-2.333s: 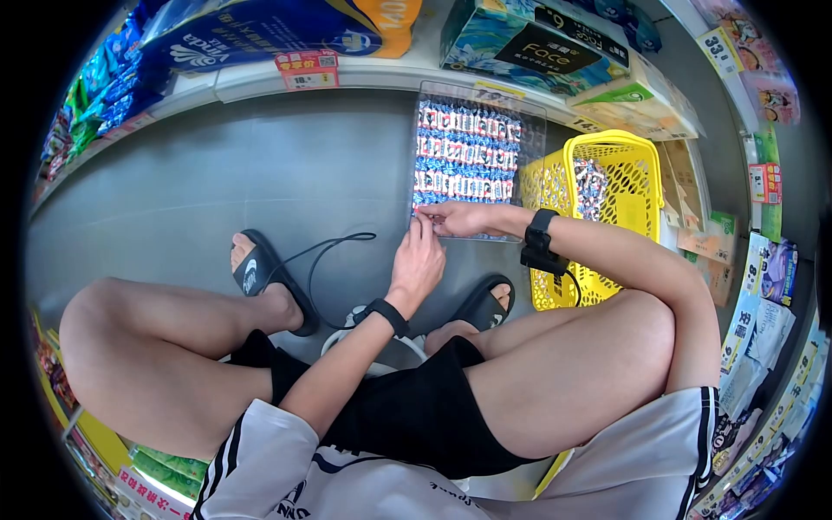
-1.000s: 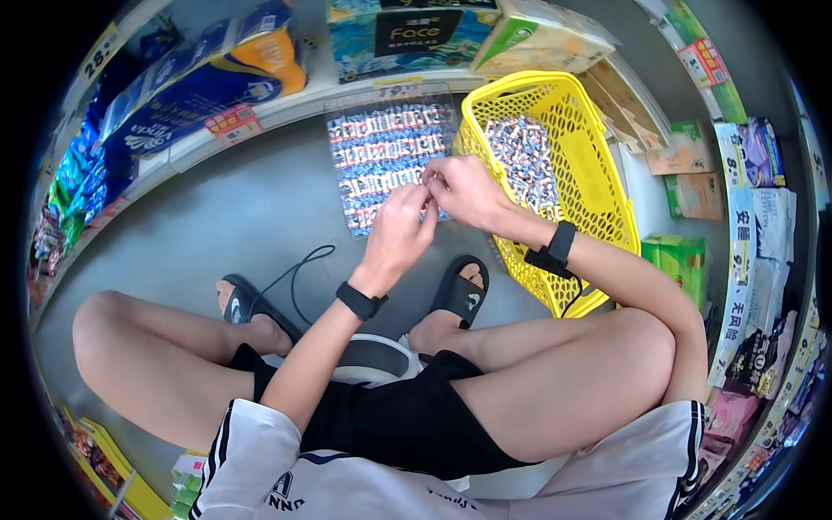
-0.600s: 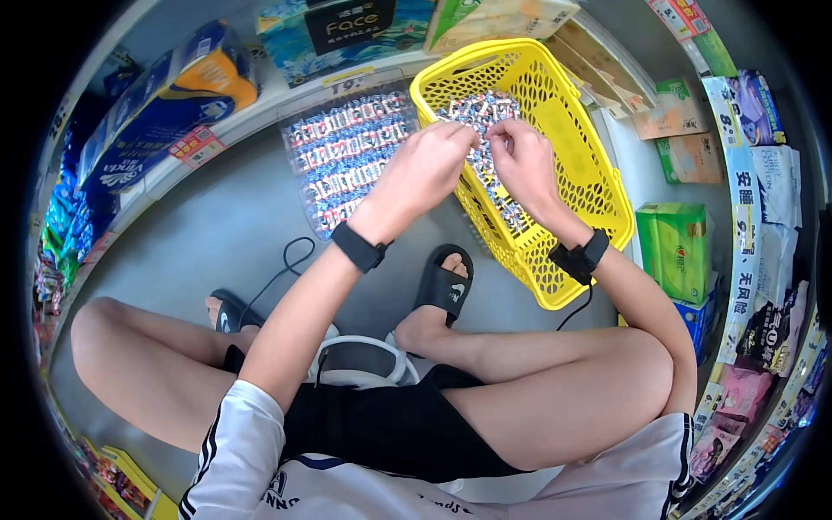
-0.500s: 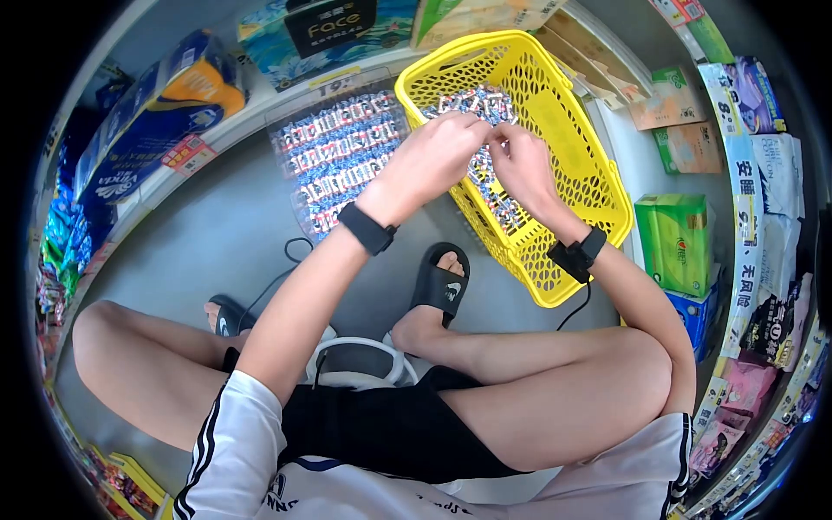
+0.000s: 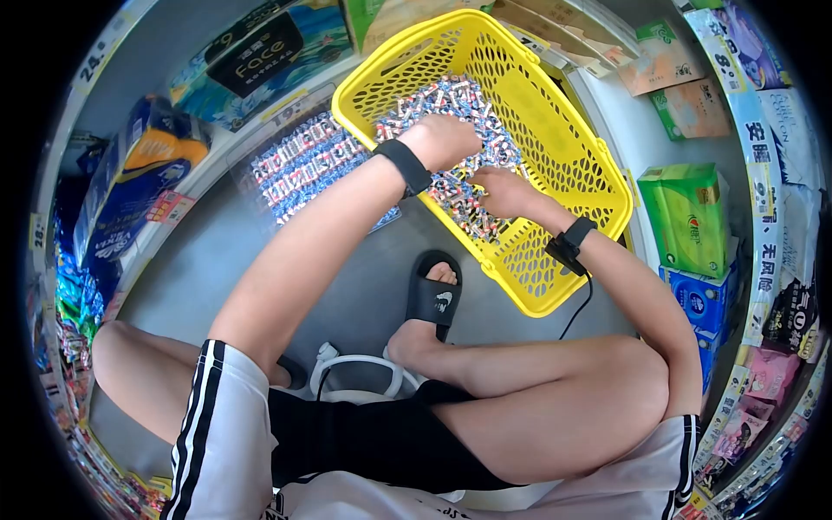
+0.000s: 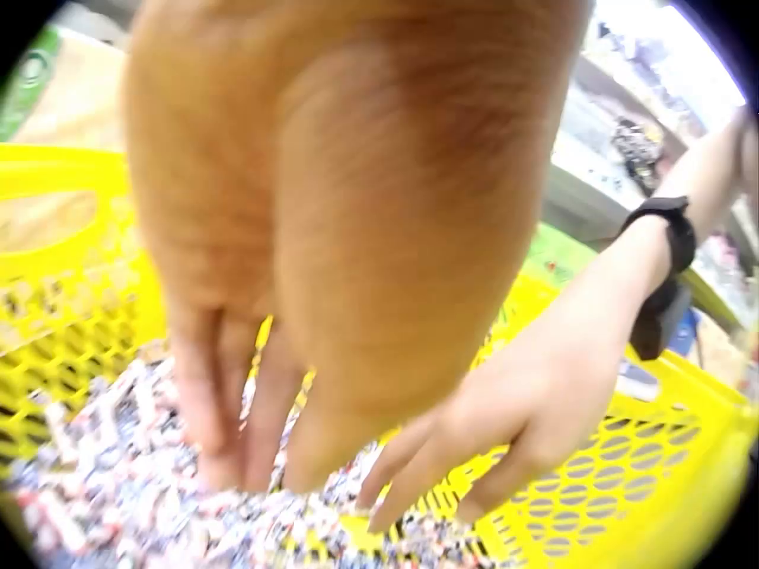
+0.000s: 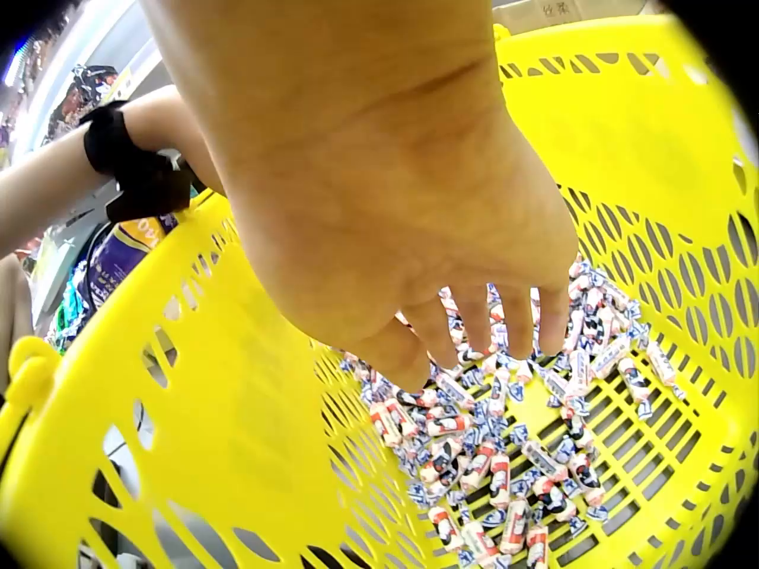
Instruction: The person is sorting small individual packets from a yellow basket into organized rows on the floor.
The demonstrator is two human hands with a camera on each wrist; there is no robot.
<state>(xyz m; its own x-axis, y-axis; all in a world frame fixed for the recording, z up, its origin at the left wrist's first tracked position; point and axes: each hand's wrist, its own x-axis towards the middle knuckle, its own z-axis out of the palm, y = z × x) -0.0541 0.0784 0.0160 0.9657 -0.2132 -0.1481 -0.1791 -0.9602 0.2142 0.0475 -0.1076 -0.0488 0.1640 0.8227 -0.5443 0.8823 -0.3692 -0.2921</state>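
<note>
Both hands are inside a yellow plastic basket (image 5: 530, 111), over a loose heap of wrapped candies (image 5: 446, 94) with white, blue and red wrappers. The left hand (image 5: 446, 141) reaches in from the left rim; in the left wrist view its fingers (image 6: 243, 403) extend down to the heap. Opposite it, the right hand (image 5: 510, 192) points its fingers (image 7: 472, 318) down at the candies, spread a little apart in the right wrist view. No candy shows in either grasp. Left of the basket, a clear box holds neat rows of the same candies (image 5: 314, 165), partly hidden by the left forearm.
Tissue packs line the shelves, among them a blue-and-orange pack (image 5: 139, 182), a teal box (image 5: 260, 61) and a green pack (image 5: 685, 217). A sandalled foot (image 5: 433, 295) stands on the grey floor near the basket. A black cable (image 5: 579, 308) hangs from the right wrist.
Both hands have gone from the clear box's near edge to the basket. They met with fingertips close together over it, then came apart and lowered among the candies. The view has swung right.
</note>
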